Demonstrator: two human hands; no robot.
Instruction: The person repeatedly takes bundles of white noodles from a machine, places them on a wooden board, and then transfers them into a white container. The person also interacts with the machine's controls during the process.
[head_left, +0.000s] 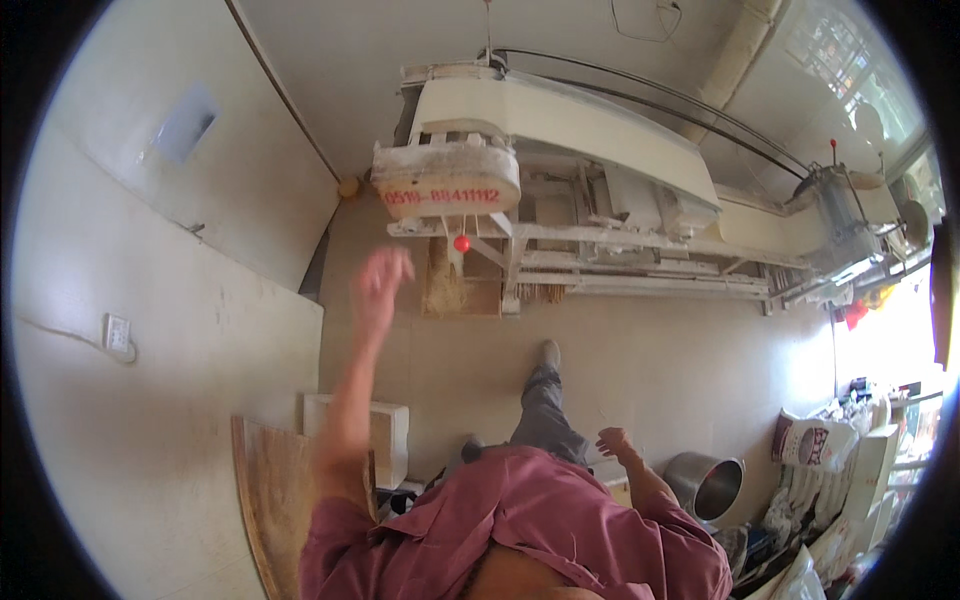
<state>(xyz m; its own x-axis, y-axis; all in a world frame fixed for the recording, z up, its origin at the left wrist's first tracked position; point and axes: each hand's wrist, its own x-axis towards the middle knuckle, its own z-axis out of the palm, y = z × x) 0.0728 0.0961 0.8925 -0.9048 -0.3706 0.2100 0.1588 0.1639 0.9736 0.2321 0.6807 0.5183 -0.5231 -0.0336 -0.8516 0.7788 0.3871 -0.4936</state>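
My left hand (385, 276) is raised in front of me, blurred, and I cannot make out its fingers well. It is nearest to the red ball knob (462, 244) that hangs below the rounded end cover (446, 180) of a machine, with a gap between them. That machine has a long pale belt (600, 135) and a metal frame, and its cover bears red writing. Low at my side is my right hand (614, 441), with fingers partly curled and nothing seen in it. A wooden box (480, 298) with pale crumbs stands on the floor under the machine's end.
Behind my right hand, a steel pot (682, 476) lies tipped near filled sacks (814, 441). A white foam box (390, 442) and a curved wooden board (274, 495) stand at my left. The wall (225, 322) carries a socket (117, 332) with a cable.
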